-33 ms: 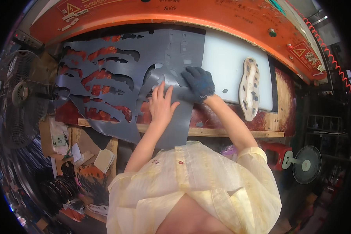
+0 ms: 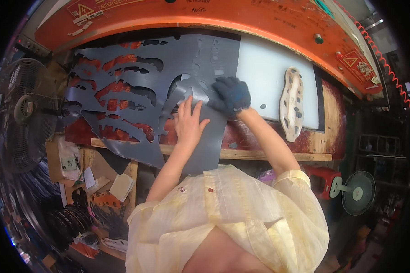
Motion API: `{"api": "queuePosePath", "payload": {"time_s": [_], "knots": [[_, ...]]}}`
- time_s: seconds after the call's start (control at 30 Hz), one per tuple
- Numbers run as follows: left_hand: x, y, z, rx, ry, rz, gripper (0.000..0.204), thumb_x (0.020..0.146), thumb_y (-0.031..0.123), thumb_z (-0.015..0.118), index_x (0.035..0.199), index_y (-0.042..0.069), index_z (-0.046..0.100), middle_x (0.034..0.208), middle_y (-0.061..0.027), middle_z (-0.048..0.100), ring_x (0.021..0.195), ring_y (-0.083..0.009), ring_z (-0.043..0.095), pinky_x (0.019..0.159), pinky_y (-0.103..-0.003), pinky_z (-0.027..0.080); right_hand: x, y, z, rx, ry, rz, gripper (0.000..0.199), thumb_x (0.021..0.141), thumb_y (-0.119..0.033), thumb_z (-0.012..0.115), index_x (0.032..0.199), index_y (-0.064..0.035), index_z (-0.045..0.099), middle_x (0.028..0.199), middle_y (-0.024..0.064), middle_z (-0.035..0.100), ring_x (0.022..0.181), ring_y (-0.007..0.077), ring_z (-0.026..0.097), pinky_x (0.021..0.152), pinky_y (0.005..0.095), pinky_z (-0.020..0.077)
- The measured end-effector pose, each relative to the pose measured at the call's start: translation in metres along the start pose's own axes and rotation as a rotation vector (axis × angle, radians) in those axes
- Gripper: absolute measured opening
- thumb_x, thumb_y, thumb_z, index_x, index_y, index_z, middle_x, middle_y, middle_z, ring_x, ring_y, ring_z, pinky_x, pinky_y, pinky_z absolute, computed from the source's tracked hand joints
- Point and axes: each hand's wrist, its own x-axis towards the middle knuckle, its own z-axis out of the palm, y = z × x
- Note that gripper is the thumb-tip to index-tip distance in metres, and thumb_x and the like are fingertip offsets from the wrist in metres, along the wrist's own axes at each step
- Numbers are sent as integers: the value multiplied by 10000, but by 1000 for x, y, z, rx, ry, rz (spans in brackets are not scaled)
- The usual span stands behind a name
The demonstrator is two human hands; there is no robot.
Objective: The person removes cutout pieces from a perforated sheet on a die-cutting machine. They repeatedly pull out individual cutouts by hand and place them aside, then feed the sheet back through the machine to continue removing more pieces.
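A large dark grey sheet (image 2: pixel 177 50) covers the left and middle of the work surface, its left part riddled with long cut-out holes. My bare left hand (image 2: pixel 190 123) lies on it near the middle, fingers outstretched, beside a curved hole. Just to the right, my right hand (image 2: pixel 233 94), in a dark blue-grey glove, rests against the sheet near its right edge. Its fingers point left and look spread, slightly blurred, with nothing visible in them. Farther right, a long beige sole-shaped cutting die (image 2: pixel 291 103) with oval openings lies on a white cutting board (image 2: pixel 269 68).
An orange machine beam (image 2: pixel 241 18) spans the far side above the surface. Small grey scraps lie on the board and red table. A wooden strip (image 2: pixel 259 154) edges the front. Fans stand left (image 2: pixel 27 107) and right (image 2: pixel 357 193); a cardboard box (image 2: pixel 54 159) sits lower left.
My gloved right hand has shifted slightly left and toward me over the sheet. My left hand, the sheet and the die look unmoved.
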Motion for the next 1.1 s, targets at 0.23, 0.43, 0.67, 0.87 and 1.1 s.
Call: {"api": "queuePosePath", "payload": {"time_s": [0.23,0.43,0.67,0.87,1.1], "knots": [[-19,2,16,-176,116,-201,527,764,238,731,1233,105,532,1332,-119,417,1135,-320,479,847,-414,480,33,36,25,185,-274,70,189,772,-256,660,900,-117,659,946,119,655,774,345,623,715,429,507],[-48,-33,-21,-206,260,-75,180,810,26,654,984,62,678,894,-84,577,701,-210,605,616,-313,495,87,73,-45,58,151,531,141,769,-159,624,879,-85,670,846,122,659,754,264,637,660,375,501],[12,-19,-80,-886,325,-341,337,958,210,517,1211,-9,562,1052,-106,606,747,-150,600,618,-239,494,55,-9,-48,334,-23,64,209,860,-233,602,962,-61,663,882,133,656,784,316,627,714,364,509],[126,13,-48,-1609,-219,-759,518,932,346,553,1238,-68,491,1141,-199,608,917,-255,650,629,-265,568,13,-29,-36,150,141,-84,163,772,-212,671,898,-110,675,869,86,662,769,308,624,687,376,507],[139,17,20,-1878,-288,-676,262,923,70,504,1152,-46,552,1122,-148,627,853,-222,650,616,-311,597,-16,39,-41,1307,386,1158,332,925,-389,501,972,-82,618,775,33,604,653,154,586,528,307,466]]}}
